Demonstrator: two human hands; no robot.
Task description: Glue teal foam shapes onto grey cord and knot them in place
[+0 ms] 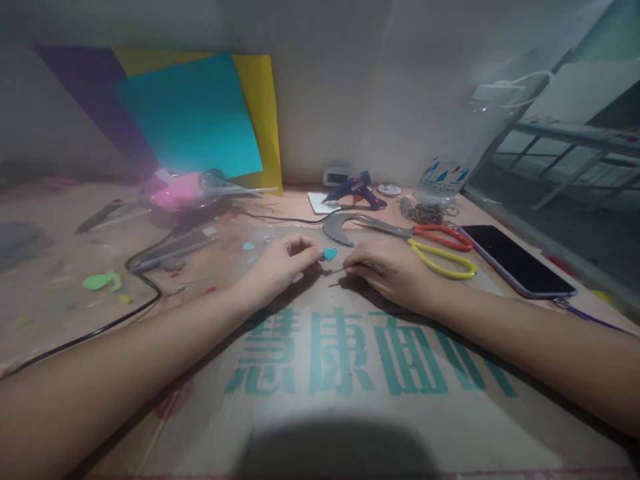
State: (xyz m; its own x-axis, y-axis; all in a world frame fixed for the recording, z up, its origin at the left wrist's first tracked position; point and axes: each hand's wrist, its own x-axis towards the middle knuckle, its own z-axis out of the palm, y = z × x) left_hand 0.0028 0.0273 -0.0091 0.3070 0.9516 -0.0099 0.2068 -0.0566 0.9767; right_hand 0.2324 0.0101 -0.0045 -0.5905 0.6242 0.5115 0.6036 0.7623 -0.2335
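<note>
Between the thumb and finger of my left hand (293, 263) is a small blue heart-shaped piece (330, 254). My right hand (387, 273), close beside it, pinches a thin stick-like piece (336, 271) that points left under the heart; its exact kind is too small to make out. Both hands rest low over a board with large green printed characters (343, 353). A few more small blue pieces (249, 246) lie just beyond my left hand. Past my right hand, scissors with red and yellow handles (443, 250) lie with their blades pointing left.
At the back stand a purple glue gun (357, 190), a small digital clock (336, 176) and a clear plastic container (443, 173). A phone (517, 260) lies right. Coloured sheets (195, 120) lean on the wall. A black cable (145, 280) crosses the left side among scraps.
</note>
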